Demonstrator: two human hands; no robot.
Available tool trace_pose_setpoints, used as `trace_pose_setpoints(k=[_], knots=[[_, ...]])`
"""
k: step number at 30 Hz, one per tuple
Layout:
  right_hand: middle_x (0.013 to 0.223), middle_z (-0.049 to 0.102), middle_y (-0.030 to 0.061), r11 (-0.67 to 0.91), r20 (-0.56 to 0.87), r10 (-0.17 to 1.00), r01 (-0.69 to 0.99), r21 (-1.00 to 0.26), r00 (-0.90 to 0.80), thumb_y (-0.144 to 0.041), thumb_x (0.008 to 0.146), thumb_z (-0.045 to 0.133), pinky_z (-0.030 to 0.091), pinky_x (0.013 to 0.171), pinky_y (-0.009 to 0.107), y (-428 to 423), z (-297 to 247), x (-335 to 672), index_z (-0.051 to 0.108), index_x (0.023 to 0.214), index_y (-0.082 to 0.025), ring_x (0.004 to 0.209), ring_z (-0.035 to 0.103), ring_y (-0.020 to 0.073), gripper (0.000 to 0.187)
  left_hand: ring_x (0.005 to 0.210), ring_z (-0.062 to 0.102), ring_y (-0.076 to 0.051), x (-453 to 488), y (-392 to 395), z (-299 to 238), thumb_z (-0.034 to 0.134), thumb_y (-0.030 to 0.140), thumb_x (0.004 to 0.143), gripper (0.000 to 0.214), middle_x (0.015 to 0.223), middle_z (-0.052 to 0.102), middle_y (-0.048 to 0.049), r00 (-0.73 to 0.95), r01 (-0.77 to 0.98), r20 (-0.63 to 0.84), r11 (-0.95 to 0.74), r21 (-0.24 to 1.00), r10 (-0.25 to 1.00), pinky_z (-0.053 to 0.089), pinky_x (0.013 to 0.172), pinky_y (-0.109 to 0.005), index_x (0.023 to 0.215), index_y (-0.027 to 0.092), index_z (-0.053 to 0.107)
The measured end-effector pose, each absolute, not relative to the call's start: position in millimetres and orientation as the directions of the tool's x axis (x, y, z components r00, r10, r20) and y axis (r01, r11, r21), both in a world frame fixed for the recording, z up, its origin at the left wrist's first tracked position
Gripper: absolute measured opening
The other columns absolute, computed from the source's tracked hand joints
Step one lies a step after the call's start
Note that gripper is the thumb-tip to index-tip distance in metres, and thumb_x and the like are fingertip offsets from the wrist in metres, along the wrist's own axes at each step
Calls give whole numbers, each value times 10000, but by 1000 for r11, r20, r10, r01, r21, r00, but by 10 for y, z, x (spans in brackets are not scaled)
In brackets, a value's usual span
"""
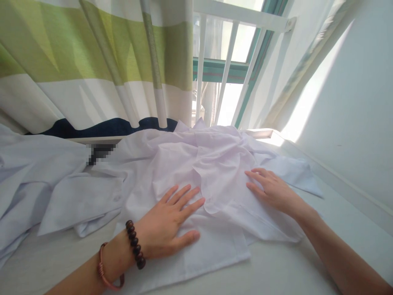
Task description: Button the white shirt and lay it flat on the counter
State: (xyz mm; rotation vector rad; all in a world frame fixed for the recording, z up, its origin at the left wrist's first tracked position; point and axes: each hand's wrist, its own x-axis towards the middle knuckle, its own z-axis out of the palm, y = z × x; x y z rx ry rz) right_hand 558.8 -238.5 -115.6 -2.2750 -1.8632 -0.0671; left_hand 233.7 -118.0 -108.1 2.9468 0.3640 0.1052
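A white shirt (221, 157) lies spread and wrinkled over the pale surface, its collar toward the window. My left hand (172, 221) rests flat on the lower front of the shirt with its fingers spread; a dark bead bracelet and a reddish bangle circle that wrist. On the shirt's right side, my right hand (270, 190) touches the cloth with its fingers stretched out and apart. Neither hand grips anything. A sleeve reaches out to the right, beyond my right hand.
More white cloth (33, 172) lies crumpled at the left. A green and white curtain (92, 61) hangs behind, beside a window with white bars (225, 69). The white wall (353, 114) bounds the right side. A small pixelated patch hides a spot behind the cloth.
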Motion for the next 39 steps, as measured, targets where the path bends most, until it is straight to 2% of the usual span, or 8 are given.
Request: trace_pose_setpoints(k=[6,11,15,22,27,32,36,39], knots=[[978,657,89,-136,162,970,955,-265,183,-434,945,415,494,838,429,-2380,-944,5430,670,976,-212,893,630,242,339,1361,400,-276,2363,-1149,-919,371,495,981,448,1485,443,-62,952,298,-3,-920,253,307,315,1112,-498,1377,326,493],[796,628,21,-6,-64,998,894,-448,-25,-476,918,500,463,656,312,-2422,-797,5192,607,878,-208,694,563,167,290,1420,299,-285,2375,-1144,-1011,395,538,960,539,1539,362,-63,941,328,37,-931,160,337,222,1150,-518,1443,300,404],[825,617,14,73,-108,984,877,-475,-140,-464,829,645,452,672,292,-2467,-772,5051,587,922,-203,715,547,159,284,1441,251,-286,2376,-1121,-1094,369,551,963,570,1564,311,-50,943,320,49,-939,124,328,157,1163,-524,1478,309,334],[772,593,5,164,-125,952,813,-559,-278,-317,902,538,449,662,271,-2474,-759,5036,550,768,-212,702,520,145,171,1410,293,-290,2373,-1131,-1147,409,516,958,574,1521,375,-84,939,307,125,-946,107,319,182,1157,-526,1470,273,318],[675,543,-21,-30,95,984,666,-745,150,-443,948,428,444,539,256,-2442,-769,5077,470,857,-232,589,522,137,234,1167,480,-289,2393,-1166,-1156,540,419,895,411,1226,528,-133,869,336,315,-922,192,382,402,1036,-511,1217,173,474],[737,563,-40,-43,120,849,293,-955,515,-566,816,600,407,416,215,-2387,-768,5121,415,928,-263,508,516,113,372,1101,496,-257,2444,-1166,-1099,463,135,890,259,1113,562,-98,893,175,396,-976,132,213,416,1025,-496,1141,187,509],[964,628,25,-63,11,976,325,-944,219,-446,735,731,526,672,278,-2414,-784,5137,460,1122,-266,840,626,190,505,1015,511,-245,2460,-1175,-1094,465,58,834,319,1066,574,-104,859,152,479,-983,101,182,468,934,-443,1133,162,506],[850,613,-21,-183,-212,977,425,-887,-22,-328,730,737,493,651,247,-2451,-787,5115,515,1122,-259,764,588,159,456,989,520,-243,2457,-1177,-1104,479,57,827,274,1026,588,-96,868,134,468,-986,99,165,469,902,-420,1069,164,549]])
